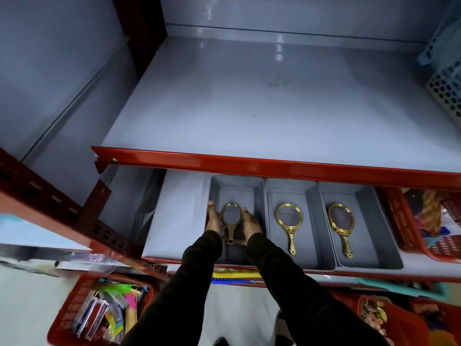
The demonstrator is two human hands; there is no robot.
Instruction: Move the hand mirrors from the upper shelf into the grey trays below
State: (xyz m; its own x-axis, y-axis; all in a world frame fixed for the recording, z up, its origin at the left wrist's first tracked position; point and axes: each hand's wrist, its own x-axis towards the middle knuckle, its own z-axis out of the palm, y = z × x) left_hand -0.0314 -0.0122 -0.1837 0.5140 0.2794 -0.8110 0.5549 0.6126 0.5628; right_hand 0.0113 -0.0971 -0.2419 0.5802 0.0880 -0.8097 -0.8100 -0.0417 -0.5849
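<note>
Both hands cup a gold oval hand mirror (231, 219) over the left grey tray (259, 196): left hand (215, 220) and right hand (250, 227) pinch its frame and handle from either side. It looks light, rigid, with fragile glass; best held by the ornate handle. Two more mirrors lie in the trays to the right; the upper shelf (249, 108) looks bare.

Upper shelf (224, 108): grey deck, red front rail; pale perforated basket (446, 88) at its right edge. Lower shelf (174, 221): three grey trays side by side, touching: left tray (237, 186), middle tray (289, 191), right tray (349, 196). Red basket (409, 228) just right of them.
</note>
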